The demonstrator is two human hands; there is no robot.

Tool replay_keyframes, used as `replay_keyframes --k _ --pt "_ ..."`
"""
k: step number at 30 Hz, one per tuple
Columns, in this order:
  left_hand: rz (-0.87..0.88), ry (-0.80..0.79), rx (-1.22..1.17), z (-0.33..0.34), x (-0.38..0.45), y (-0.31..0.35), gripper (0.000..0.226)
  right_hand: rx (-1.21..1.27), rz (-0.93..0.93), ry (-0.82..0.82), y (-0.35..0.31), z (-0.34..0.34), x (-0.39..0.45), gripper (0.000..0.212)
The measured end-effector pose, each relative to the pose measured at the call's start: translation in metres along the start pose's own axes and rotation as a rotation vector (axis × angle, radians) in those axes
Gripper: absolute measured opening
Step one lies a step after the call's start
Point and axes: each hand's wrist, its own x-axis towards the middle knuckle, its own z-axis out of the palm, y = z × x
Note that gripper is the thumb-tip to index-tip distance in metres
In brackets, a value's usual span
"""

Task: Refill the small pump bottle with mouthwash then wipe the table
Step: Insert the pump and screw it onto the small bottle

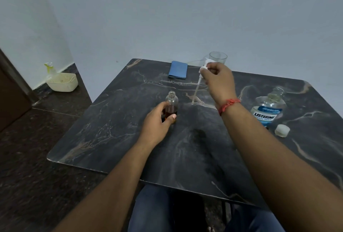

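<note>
A small clear bottle (pixel 171 101) stands uncapped mid-table with a little amber liquid at its bottom. My left hand (pixel 157 120) grips its lower half. My right hand (pixel 219 81) holds the white pump head (pixel 204 67) above the table, and the pump's thin tube (pixel 195 92) hangs down to the right of the bottle. An open Listerine mouthwash bottle (pixel 268 109) stands at the right, with its white cap (pixel 282 130) lying in front of it. A folded blue cloth (pixel 177 69) lies at the table's far edge.
An empty drinking glass (pixel 218 58) stands at the far edge behind my right hand. The dark marble table (pixel 111 129) sits against a pale wall. On the floor at left sits a cream basket (pixel 62 82) with a spray bottle (pixel 49 68) beside it.
</note>
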Motion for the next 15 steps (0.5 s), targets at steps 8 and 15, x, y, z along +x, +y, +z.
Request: replay_keyframes --k 8,15 --pt "0.020 -0.051 -0.018 0.023 -0.009 0.020 0.044 0.245 -0.111 0.094 -0.029 -0.043 -0.037 0.012" --pt "0.052 -0.064 -0.073 0.044 -0.013 0.023 0.043 0.163 -0.217 0.057 -0.041 -0.049 -0.049 0.016"
